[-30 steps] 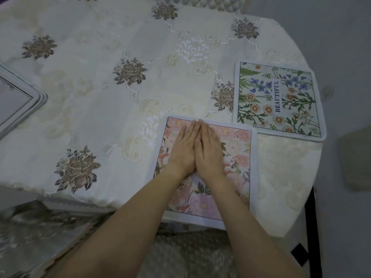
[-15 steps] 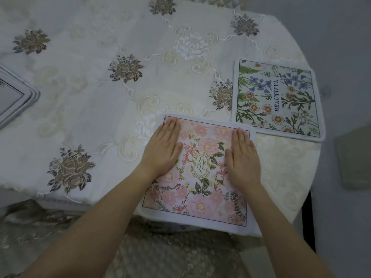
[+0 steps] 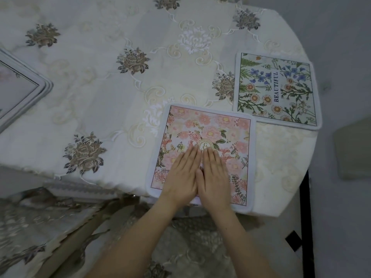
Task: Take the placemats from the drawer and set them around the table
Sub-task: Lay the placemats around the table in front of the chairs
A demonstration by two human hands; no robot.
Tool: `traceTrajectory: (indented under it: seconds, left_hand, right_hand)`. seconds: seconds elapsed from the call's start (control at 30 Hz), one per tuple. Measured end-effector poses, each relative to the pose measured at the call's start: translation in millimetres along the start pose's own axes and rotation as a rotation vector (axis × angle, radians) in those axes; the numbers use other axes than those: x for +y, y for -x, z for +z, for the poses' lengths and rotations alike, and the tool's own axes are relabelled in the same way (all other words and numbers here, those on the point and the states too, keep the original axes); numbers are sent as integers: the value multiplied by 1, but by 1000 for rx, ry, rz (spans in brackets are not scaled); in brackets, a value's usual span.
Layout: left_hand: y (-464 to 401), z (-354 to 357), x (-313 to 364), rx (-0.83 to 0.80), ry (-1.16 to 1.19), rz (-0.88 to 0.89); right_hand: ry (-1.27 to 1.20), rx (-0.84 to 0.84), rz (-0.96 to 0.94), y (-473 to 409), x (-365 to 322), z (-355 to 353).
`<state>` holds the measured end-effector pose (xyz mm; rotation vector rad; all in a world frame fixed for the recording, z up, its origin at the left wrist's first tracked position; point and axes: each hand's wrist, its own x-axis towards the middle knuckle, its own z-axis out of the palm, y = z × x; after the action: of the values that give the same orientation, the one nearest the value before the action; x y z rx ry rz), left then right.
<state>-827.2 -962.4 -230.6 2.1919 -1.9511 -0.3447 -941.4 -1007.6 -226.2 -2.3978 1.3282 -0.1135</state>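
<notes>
The pink mat (image 3: 202,155) lies flat at the near edge of the table (image 3: 120,97), its near border just over the edge. Both hands rest on its near half, flat, fingers straight and pointing away: left hand (image 3: 181,178) and right hand (image 3: 213,180) side by side, touching along the inner edges. The mat spreads outward to either side of them, so a smoothing stroke would likely run sideways. Its far right corner almost meets the green mat (image 3: 277,89). More mats (image 3: 22,91) are stacked far left.

Two bare forearms, no sleeves, left hand (image 3: 181,175) and right hand (image 3: 213,176) ringless, fingers (image 3: 192,155) slender
</notes>
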Motion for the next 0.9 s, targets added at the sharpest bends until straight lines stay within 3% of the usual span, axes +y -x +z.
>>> traceTrajectory:
  seconds: [0.17, 0.43, 0.63, 0.73, 0.9]
  left_hand:
    - [25, -9, -40, 1, -22, 0]
    - [38, -25, -59, -51, -38, -37]
    - [19, -73, -46, -58, 22, -65]
    - [26, -104, -30, 85, 34, -35]
    - [79, -156, 16, 363, 80, -12]
  right_hand:
    - [131, -19, -19, 16, 39, -15]
    - [114, -39, 3, 23, 63, -29]
    - [-267, 10, 65, 16, 38, -74]
    - [-358, 70, 130, 29, 12, -104]
    - [-327, 212, -18, 76, -27, -143]
